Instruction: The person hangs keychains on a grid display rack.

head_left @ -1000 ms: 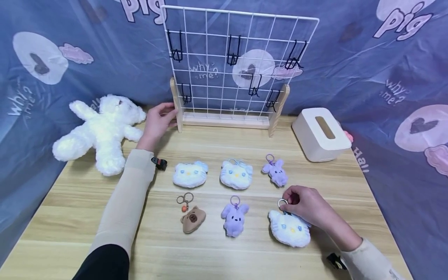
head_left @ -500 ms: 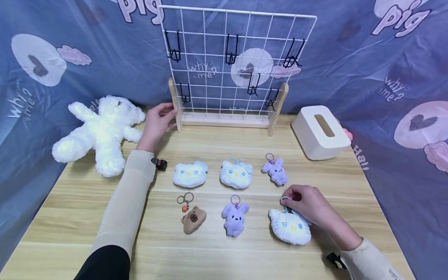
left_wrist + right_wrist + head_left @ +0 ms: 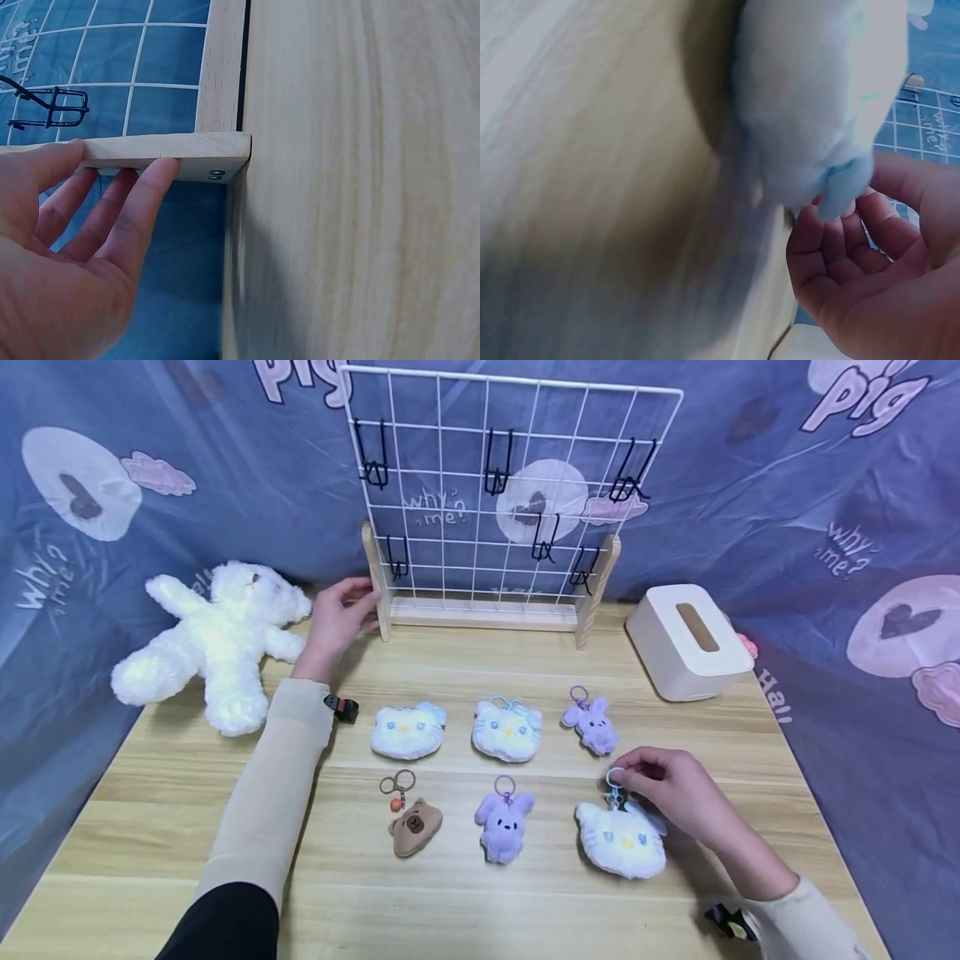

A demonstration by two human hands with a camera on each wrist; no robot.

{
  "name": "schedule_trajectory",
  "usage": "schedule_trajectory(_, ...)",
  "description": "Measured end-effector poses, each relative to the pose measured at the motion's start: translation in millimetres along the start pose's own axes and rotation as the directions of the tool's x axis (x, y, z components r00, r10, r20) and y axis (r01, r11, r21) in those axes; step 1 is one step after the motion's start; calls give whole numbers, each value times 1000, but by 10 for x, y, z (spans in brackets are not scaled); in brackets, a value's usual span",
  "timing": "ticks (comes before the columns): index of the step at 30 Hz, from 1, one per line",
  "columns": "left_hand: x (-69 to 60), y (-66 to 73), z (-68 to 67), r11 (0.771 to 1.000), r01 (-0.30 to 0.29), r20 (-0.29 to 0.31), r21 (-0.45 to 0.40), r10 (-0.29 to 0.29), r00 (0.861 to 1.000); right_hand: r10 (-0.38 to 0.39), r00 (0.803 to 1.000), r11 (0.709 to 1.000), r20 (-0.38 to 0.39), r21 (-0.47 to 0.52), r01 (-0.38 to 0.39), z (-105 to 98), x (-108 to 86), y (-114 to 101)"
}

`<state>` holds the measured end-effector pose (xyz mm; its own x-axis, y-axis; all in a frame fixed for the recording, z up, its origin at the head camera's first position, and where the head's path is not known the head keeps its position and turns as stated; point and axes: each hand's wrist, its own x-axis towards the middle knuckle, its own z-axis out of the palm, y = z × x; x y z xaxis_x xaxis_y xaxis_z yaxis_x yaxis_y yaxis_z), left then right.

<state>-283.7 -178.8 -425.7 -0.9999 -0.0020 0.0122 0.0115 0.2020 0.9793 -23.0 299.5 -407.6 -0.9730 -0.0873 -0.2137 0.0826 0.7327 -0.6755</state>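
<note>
My right hand [image 3: 678,789] pinches the light-blue key ring [image 3: 615,778] of a white cat-face plush keychain [image 3: 621,841] at the right of the table. Seen close up in the right wrist view, the white plush [image 3: 817,82] hides part of the fingertips. At the back left, my left hand [image 3: 341,618] touches the left wooden post [image 3: 378,581] of a white wire grid rack [image 3: 465,468]. Its fairly straight fingers [image 3: 146,202] rest against the post's side in the left wrist view.
Two white cat keychains [image 3: 408,731], two purple dog keychains [image 3: 504,827] and a brown bear keychain [image 3: 415,828] lie on the wooden table [image 3: 450,918]. Several black hooks [image 3: 497,472] hang on the grid. A white teddy bear [image 3: 225,647] sits left, a tissue box [image 3: 690,643] right.
My right hand has shifted its hold on the key ring and lifted it slightly, so the ring now stands up above the cat plush. The left hand stays at the post.
</note>
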Motion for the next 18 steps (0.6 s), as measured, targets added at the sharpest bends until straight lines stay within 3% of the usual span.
schedule_trajectory(11,18,-11,15,1000,-23,-5,9,23,1000,-33,998,998,-62,52,37,-137,-84,-175)
schedule_trajectory(18,14,-34,-3,1000,-7,-3,11,7,1000,-66,991,996,-114,53,72,-233,-138,-256)
